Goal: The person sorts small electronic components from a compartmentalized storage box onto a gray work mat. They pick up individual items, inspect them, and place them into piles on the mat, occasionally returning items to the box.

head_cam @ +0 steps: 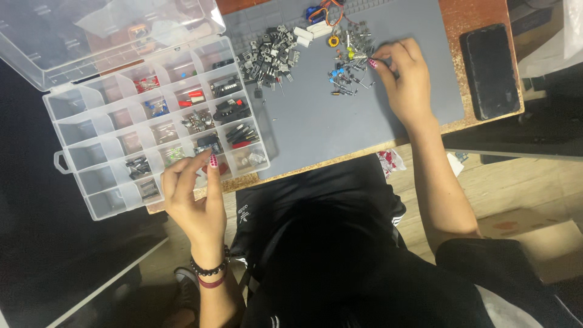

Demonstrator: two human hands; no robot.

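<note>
Small wire-legged parts [349, 64] lie scattered on the grey mat [340, 121]; the right hand [404, 76] pinches one at the pile's edge, while the left hand [194, 194] hovers loosely curled, holding nothing, over the clear compartment box [91, 130].

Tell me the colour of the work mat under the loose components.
Blue-grey, plain; the mat shows best in the head view.

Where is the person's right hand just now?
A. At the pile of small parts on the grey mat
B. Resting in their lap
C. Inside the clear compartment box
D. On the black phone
A: the right hand reaches onto the grey mat, its fingertips at the scattered small parts, while the phone lies untouched and the left hand is by the box.
</note>
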